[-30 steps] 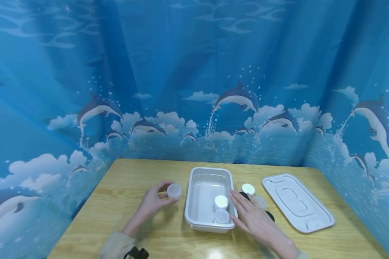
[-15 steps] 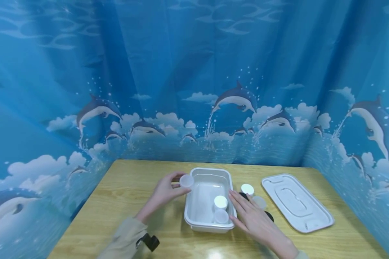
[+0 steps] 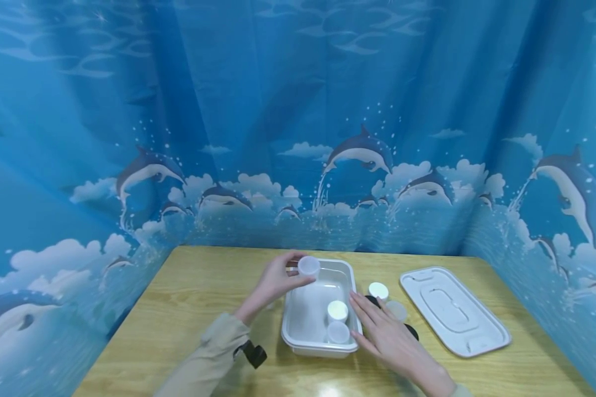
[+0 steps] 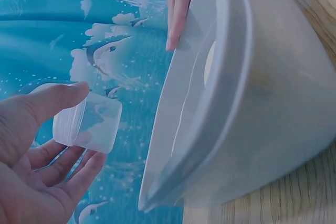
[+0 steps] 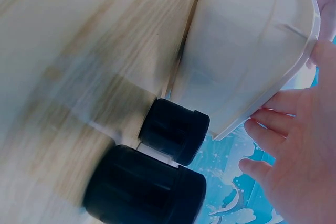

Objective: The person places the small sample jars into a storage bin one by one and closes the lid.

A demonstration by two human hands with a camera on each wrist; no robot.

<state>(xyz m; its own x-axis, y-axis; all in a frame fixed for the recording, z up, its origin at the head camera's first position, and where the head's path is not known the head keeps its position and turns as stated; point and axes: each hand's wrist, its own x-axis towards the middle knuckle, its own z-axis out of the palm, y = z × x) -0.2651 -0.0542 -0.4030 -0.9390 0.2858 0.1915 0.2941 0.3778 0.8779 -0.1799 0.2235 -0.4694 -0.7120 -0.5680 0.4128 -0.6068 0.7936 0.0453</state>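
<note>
I pinch a small clear cup (image 3: 308, 266) in my left hand (image 3: 277, 283), thumb on one side and fingers curled under the other, so its open mouth stays free. I hold it in the air over the far-left corner of the white tray (image 3: 292, 341), at about 10 o'clock from the tray's middle. In the left wrist view the cup (image 4: 86, 123) sits between my thumb and fingertips (image 4: 79, 176), apart from the tray wall (image 4: 273, 103).

My right hand (image 3: 389, 336) lies flat, fingers straight and gripping nothing, against the tray's right rim at about 3 o'clock, which steadies the tray on the table (image 3: 203, 309). Two capped jars (image 3: 338, 310) stand inside the tray near its right wall, just beside my fingertips. Another white-capped jar (image 3: 378, 290) and dark-bodied ones (image 5: 173, 129) stand outside the rim, partly under my hand. The tray's lid (image 3: 454, 311) lies flat at 3 o'clock, well apart.
</note>
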